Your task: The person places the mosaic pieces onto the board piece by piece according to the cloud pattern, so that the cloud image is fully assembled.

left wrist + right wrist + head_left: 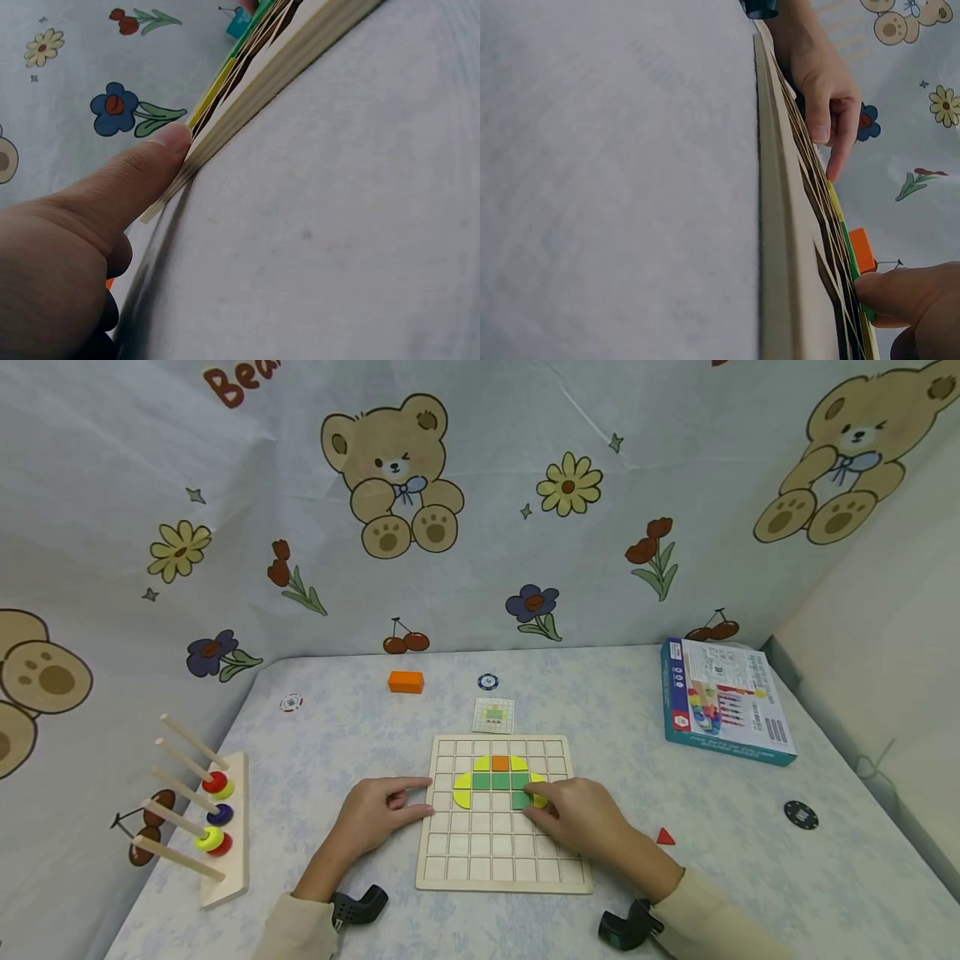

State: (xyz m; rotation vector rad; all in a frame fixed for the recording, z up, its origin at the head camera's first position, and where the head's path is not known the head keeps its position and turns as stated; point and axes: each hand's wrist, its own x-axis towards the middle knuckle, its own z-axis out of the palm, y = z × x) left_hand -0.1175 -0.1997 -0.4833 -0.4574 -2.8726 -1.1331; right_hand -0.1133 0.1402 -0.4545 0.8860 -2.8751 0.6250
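A wooden grid board lies flat on the table in front of me. A small pattern sits near its top: an orange square, green squares and yellow curved pieces. My left hand rests against the board's left edge; in the left wrist view the thumb presses on the board's side. My right hand lies on the board with curled fingertips pinching a yellow piece at the pattern's right end, beside a green square. The hand covers most of that piece.
Behind the board lie a pattern card, an orange block and a blue chip. A blue box is at the right, with a black chip and a red triangle. A ring stacker stands left.
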